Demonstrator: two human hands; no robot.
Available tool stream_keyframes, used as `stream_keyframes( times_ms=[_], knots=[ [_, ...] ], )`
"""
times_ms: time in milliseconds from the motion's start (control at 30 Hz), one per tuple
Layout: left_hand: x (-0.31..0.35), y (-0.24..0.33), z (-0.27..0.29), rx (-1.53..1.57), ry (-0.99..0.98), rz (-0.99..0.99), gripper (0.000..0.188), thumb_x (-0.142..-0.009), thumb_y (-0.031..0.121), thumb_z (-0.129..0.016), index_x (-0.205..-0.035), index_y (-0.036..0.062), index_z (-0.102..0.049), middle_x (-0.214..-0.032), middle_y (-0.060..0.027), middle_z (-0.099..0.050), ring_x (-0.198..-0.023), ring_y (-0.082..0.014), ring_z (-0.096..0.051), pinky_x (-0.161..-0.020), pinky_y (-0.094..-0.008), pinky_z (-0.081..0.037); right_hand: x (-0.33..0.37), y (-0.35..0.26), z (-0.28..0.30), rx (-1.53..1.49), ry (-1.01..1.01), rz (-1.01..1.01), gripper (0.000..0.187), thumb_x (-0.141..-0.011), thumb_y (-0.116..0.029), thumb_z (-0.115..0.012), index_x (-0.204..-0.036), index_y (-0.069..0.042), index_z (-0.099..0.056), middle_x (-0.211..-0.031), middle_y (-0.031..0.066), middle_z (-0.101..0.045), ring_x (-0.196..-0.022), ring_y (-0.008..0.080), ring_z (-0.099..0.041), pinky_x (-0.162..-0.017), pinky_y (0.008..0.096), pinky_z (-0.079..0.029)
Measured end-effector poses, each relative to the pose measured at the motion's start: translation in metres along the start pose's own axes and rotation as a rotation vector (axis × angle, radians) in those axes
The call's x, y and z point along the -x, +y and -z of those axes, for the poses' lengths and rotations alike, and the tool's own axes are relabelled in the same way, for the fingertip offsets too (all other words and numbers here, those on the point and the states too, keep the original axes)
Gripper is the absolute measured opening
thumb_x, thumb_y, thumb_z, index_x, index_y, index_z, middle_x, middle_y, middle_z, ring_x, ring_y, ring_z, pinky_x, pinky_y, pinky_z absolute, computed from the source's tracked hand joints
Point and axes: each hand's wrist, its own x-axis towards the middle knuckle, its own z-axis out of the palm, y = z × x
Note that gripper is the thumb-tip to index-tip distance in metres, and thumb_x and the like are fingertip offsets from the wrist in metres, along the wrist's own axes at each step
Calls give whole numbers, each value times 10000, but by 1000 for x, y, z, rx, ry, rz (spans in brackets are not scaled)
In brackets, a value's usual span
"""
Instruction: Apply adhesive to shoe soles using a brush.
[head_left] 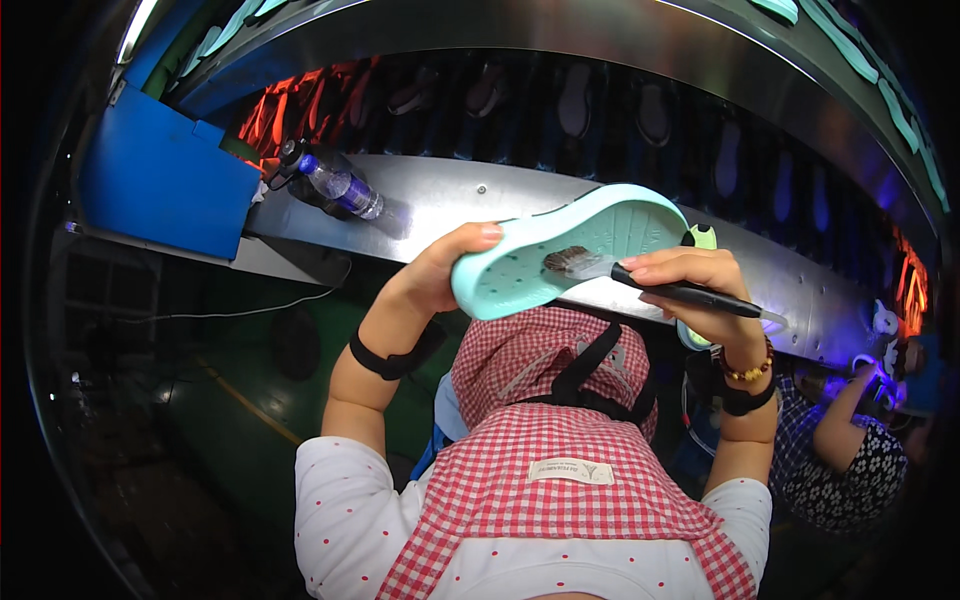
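Observation:
A mint-green shoe sole (pixel 620 212) with a raised rim and small holes in its inner face is held up in front of me, above a metal ledge. My left hand (pixel 438 268) grips its left end, thumb over the rim. In my right hand (pixel 703 284) is a brush (pixel 690 291) with a black handle, the fingers closed round it. The brush's dark bristles are at the sole's inner face, near the middle; whether they press on it I cannot tell. Behind my right hand shows part of a pale green and black thing (pixel 703 237).
A clear bottle with a purple cap (pixel 340 186) lies on the metal ledge (pixel 430 180) beside a dark bottle. A blue box (pixel 165 175) stands left. Shoe parts (pixel 574 103) line the dark machine opening, with orange glow at both ends. Another person (pixel 845 450) is at right.

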Motion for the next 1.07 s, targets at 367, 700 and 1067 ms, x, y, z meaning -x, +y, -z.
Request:
stream_keyframes(
  times_ms=[367, 700, 1067],
  knots=[
    [-53, -51, 5, 642, -25, -324, 818, -766, 710, -173, -1298, 108, -327, -1266, -155, -406, -1143, -380, -397, -960, -523, -298, -1, 1, -22, 45, 188, -89, 192, -647, -7, -666, -839, -9, -653, -743, 82, -616, -682, 151, -572, -612, 247, -441],
    [-61, -61, -4, 541, 225, -371, 880, -723, 758, -146, -1174, 64, -444, -1041, -166, -549, -965, -322, -540, -874, -482, -413, -2, 10, -55, 327, 66, 115, 180, -637, -47, -671, -812, -54, -628, -697, 90, -600, -672, 233, -576, -624, 307, -452],
    [-56, -43, -33, 623, -79, -622, 925, -696, 778, -242, -1294, 74, -288, -1033, -125, -529, -988, -297, -504, -903, -550, -349, -13, -27, -41, 50, -6, 7, 190, -686, -28, -658, -875, -39, -653, -832, 98, -620, -754, 220, -601, -719, 255, -453]
  ],
)
